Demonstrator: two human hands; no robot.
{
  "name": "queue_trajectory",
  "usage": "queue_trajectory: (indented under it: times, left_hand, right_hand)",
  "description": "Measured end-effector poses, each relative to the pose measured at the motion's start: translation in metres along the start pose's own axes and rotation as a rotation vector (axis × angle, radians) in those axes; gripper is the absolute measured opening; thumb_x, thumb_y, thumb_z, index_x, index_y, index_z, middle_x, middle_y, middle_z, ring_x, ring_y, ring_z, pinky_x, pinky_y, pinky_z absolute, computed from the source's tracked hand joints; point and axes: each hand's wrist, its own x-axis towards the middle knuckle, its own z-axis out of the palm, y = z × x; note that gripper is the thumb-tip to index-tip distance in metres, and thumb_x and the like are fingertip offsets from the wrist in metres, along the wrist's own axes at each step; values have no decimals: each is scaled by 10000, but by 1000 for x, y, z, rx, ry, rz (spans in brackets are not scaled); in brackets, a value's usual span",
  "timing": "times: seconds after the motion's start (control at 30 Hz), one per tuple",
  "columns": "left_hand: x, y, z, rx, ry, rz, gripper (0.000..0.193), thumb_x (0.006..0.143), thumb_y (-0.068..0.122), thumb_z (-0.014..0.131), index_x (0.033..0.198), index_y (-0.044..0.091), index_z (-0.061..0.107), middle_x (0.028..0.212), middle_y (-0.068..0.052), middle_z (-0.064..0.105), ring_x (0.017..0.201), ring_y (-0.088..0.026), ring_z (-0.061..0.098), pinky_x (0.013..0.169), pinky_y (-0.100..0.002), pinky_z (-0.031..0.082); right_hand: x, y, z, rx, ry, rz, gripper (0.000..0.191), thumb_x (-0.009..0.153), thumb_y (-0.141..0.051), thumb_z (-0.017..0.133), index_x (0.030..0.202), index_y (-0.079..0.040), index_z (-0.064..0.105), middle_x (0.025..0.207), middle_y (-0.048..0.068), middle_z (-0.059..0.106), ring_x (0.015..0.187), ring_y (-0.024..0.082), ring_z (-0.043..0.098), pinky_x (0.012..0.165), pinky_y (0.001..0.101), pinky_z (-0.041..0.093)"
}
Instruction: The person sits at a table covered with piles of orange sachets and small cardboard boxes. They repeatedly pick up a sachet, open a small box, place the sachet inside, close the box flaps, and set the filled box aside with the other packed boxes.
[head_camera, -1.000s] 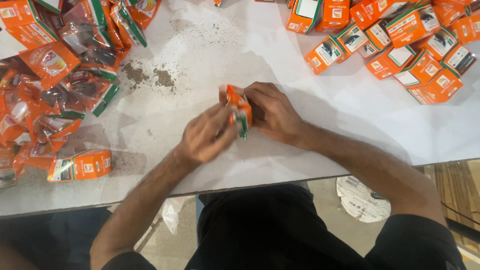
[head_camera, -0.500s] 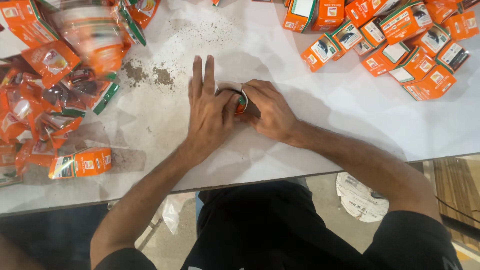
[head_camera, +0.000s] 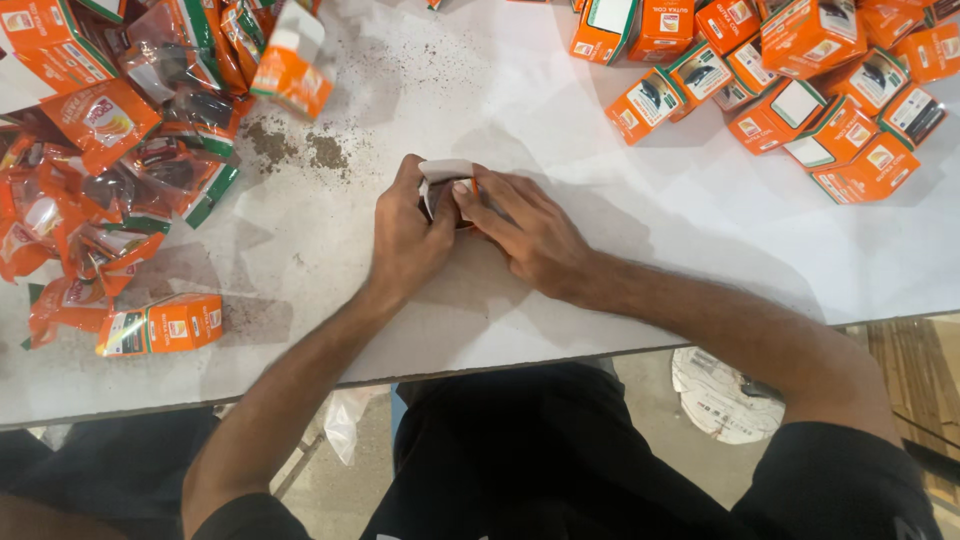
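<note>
White table (head_camera: 560, 120), left hand (head_camera: 408, 240) and right hand (head_camera: 530, 235) both gripping small carton (head_camera: 445, 172)

Your left hand (head_camera: 405, 240) and right hand (head_camera: 528, 235) meet at the table's (head_camera: 620, 270) middle, around a small carton (head_camera: 443, 180). Pouches (head_camera: 90, 170) are heaped to your left, boxes (head_camera: 790, 70) lie far right, loose granules (head_camera: 300, 150) sit just beyond your left hand

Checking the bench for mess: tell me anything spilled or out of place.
Dark granules lie spilled on the white table, just beyond the left hand. One small orange carton lies alone near the table's front edge.
</note>
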Motion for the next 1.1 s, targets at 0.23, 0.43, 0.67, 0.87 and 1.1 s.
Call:
queue_trajectory:
  times: [0.23, 0.43, 0.67, 0.87, 1.1]
  left_hand:
    - [7, 1, -37, -726, -336, -316, 213, 988, 124, 536, 1079, -38, 641, 837, -65, 673, 695, -123, 642, 690, -312, 628]
    - [-1, 3, -9, -113, -145, -143, 169, 975, 37, 623, 1132, -16, 658, 849, -114, 694, 678, -162, 601, 594, -331, 528]
    - [-13, 4, -15, 171, -123, 604, 426, 885, -81, 611, 1302, 5, 607, 1437, -176, 624, 1339, -377, 627, 1118, -442, 561]
    - [-14, -8, -22, 337, -146, 674, 316, 910, -13, 754, 1202, -14, 634, 1443, -203, 600, 1402, -400, 556, 1115, -464, 542]
    - [-15, -13, -20, 359, -178, 701, 232, 943, 104, 796, 1033, 35, 593, 1501, -231, 553, 1463, -424, 481, 1177, -527, 464]
  right_hand:
    - [6, 1, -4, 29, -94, 29, 805, 685, 67, 729, 1448, -11, 484, 1433, 308, 509, 1272, 477, 560, 1046, 506, 504]
    - [1, 0, 4, 90, 2, 36, 398, 868, 38, 782, 1184, -69, 564, 1427, 213, 556, 1198, 404, 633, 978, 470, 559]
    - [-3, 5, -1, 210, -26, 137, 447, 844, 39, 776, 1139, -71, 459, 1391, 237, 585, 1140, 427, 651, 885, 462, 582]
    - [-2, 9, 1, 266, -49, 214, 559, 858, 41, 794, 1146, -60, 326, 1396, 273, 592, 1099, 476, 659, 837, 476, 587]
    - [-3, 8, 0, 263, -50, 217, 631, 849, 29, 800, 1299, -30, 362, 1350, 241, 616, 1145, 439, 661, 902, 471, 575]
